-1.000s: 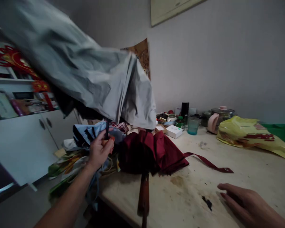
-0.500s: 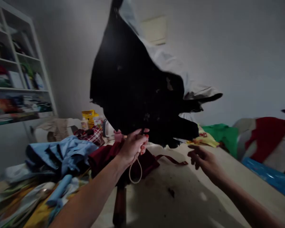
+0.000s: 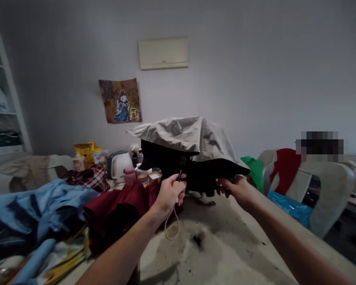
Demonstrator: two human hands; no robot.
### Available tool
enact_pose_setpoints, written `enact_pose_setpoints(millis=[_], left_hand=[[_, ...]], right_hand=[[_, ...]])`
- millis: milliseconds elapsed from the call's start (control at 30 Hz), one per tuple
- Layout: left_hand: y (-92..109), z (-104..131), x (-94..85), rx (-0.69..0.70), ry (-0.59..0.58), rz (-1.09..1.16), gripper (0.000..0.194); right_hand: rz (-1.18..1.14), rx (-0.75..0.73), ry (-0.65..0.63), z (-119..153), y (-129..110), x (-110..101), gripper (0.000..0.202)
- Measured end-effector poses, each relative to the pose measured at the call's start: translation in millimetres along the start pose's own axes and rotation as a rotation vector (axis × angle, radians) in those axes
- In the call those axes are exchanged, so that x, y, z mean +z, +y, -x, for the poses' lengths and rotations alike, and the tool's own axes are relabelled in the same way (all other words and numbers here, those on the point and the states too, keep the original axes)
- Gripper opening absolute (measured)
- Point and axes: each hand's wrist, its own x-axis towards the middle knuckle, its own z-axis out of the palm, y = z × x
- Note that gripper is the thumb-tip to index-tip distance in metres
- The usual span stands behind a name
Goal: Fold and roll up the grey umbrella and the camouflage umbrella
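Note:
A collapsed umbrella (image 3: 192, 130), light grey outside and black inside, hangs over the table in front of me. My left hand (image 3: 172, 190) is wrapped round its handle, with a pale wrist loop (image 3: 172, 237) dangling below. At the right edge of the black canopy is my right hand (image 3: 233, 186), fingers curled against the fabric's lower edge; whether it grips the cloth is hard to make out. A dark red folded cloth (image 3: 121, 206) lies left of my left hand.
On the left lie blue fabric (image 3: 41, 198) and a checked cloth (image 3: 91, 178). Behind are a kettle (image 3: 121, 166), a pink cup (image 3: 129, 175) and a yellow bag (image 3: 87, 149). Chairs (image 3: 332, 190) and a blue packet (image 3: 290, 206) are at the right of the table (image 3: 225, 245).
The canopy has dropped from high up and folded down, its grey side now on top. My right hand has moved up and inward to the canopy's edge. The view has shifted right.

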Motion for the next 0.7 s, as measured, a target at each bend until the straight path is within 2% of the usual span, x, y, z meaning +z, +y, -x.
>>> enact_pose_setpoints(millis=[133,200,333,433,500,567,633,700], left_hand=[[-3.2,-8.7,2.6,0.023,-0.017,-0.006,0.051],[-7.1,-7.7,3.9,-0.015,-0.047,0.047,0.051],[-22.2,-0.7,-2.5,-0.102,-0.12,0.114,0.048],[-32.0,1.6,-15.1,-0.147,-0.19,0.189,0.05],[-34.3,1.3,-22.7,-0.159,-0.223,0.27,0.054],[-33.9,0.6,-27.1,-0.152,-0.227,0.343,0.053],[-32.3,0.3,-27.9,-0.136,-0.215,0.389,0.048],[-30.8,0.7,-25.6,-0.121,-0.207,0.396,0.046]], right_hand=[[-0.074,0.025,0.148,-15.9,-6.1,22.3,0.023],[-0.017,0.059,0.158,-19.0,-15.2,38.9,0.021],[0.079,-0.016,-0.075,-13.4,-26.8,65.0,0.022],[0.061,0.016,-0.178,-10.1,-20.2,63.8,0.034],[-0.07,0.068,-0.316,-12.9,-12.2,54.2,0.042],[-0.33,0.127,-0.472,-19.4,-5.8,42.6,0.05],[-0.596,0.175,-0.567,-27.0,-2.9,33.5,0.056],[-0.732,0.197,-0.606,-32.9,-2.9,28.8,0.058]])
